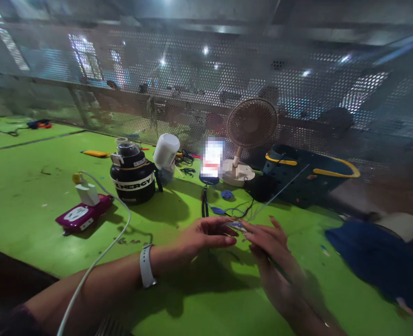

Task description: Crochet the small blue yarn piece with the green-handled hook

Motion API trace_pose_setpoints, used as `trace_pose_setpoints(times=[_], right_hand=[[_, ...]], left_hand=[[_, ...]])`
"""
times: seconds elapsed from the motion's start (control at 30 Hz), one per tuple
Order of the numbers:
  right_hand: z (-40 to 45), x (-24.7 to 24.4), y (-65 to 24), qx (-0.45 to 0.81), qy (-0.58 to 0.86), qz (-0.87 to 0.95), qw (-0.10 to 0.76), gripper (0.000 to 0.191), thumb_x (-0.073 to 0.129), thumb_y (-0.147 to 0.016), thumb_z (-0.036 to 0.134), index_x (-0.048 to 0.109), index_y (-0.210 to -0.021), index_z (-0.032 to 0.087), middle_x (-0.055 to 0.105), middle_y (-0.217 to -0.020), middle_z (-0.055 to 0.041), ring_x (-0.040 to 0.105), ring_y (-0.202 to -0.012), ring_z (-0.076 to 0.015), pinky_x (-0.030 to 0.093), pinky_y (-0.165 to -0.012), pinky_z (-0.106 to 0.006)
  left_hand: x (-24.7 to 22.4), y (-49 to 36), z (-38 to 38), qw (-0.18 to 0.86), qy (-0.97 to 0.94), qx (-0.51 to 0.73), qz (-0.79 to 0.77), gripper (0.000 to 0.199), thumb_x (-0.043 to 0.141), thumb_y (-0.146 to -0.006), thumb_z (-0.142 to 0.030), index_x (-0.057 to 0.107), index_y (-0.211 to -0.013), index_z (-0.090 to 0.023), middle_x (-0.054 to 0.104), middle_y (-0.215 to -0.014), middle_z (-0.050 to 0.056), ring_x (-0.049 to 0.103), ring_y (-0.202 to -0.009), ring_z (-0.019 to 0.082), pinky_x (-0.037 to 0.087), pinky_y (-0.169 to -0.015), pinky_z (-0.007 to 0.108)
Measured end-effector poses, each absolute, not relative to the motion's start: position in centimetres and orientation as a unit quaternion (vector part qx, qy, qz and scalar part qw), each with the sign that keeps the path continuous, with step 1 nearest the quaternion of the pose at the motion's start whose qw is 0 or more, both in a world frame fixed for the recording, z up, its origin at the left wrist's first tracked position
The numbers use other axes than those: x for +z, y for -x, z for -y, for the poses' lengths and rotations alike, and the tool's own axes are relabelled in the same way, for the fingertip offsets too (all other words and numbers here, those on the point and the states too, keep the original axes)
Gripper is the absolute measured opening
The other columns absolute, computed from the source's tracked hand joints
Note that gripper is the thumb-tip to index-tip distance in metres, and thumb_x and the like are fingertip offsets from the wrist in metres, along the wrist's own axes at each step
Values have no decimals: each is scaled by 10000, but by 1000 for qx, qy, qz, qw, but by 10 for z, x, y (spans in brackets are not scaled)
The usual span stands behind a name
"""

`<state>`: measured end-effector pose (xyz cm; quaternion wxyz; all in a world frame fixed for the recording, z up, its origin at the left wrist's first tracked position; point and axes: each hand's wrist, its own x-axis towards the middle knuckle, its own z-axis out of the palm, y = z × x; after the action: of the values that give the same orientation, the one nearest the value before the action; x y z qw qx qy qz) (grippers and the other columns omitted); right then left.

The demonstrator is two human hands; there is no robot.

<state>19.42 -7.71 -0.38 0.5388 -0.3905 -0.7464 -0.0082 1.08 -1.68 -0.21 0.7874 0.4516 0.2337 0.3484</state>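
Near the middle of the green table, my left hand [211, 235] pinches a small blue-violet yarn piece [235, 225] between thumb and fingers. My right hand [274, 254] meets it from the right, its fingertips touching the piece. A slim, dark-handled tool that looks like a crochet hook [280, 268] lies along the right palm, mostly hidden by the fingers. A pale blue yarn strand [280, 190] slants from the dark basket down toward my hands. Just beyond my fingers lie a round blue knitted-looking piece [226, 194] and a smaller blue one [217, 210].
A lit phone [211, 158] stands before a small fan [252, 123]. Left are a black flask [132, 177], a white bottle [166, 149] and a purple power strip [78, 218], whose white cable [122, 228] crosses my left forearm. Right are the dark basket [294, 182] and blue cloth [374, 256].
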Motion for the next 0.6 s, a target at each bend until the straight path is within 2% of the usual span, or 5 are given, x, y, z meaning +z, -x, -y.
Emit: trace_pose_setpoints(times=[0.1,0.23,0.33,0.47,0.6], right_hand=[[78,1,-195,-13,394,731,557,246,577,-922,191,684,-1075,352,750,-1120,6,675,-972,-208,302,-1109,-523],[82,7,-200,-24,387,727,567,290,572,-901,140,680,-1075,346,744,-1131,7,666,-973,-217,306,-1099,-534],[86,10,-203,-22,385,729,566,282,568,-894,132,674,-1054,338,740,-1140,11,659,-997,-223,283,-1113,-545],[88,10,-201,-25,368,754,543,231,566,-908,182,668,-1050,334,744,-1143,5,680,-962,-220,270,-1117,-540],[87,3,-194,-27,358,777,516,272,582,-904,177,653,-1094,357,745,-1153,18,690,-962,-207,269,-1118,-518]], left_hand=[[-6,-4,5,732,-565,292,-244,394,826,-689,-253,747,-1069,-183,723,-1117,99,656,-998,203,466,-953,361],[-6,2,-7,614,-658,344,-267,325,774,-752,-285,756,-1061,-185,714,-1120,101,639,-1028,216,469,-923,330],[6,6,-5,549,-682,392,-282,275,756,-774,-277,768,-1034,-189,726,-1102,107,632,-1058,221,440,-978,331],[22,6,12,600,-603,477,-222,275,739,-799,-268,751,-1072,-241,697,-1198,85,604,-1146,232,445,-995,348],[23,-1,30,700,-522,463,-153,618,803,-720,-160,617,-1290,-311,680,-1225,71,609,-1144,225,481,-963,340]])
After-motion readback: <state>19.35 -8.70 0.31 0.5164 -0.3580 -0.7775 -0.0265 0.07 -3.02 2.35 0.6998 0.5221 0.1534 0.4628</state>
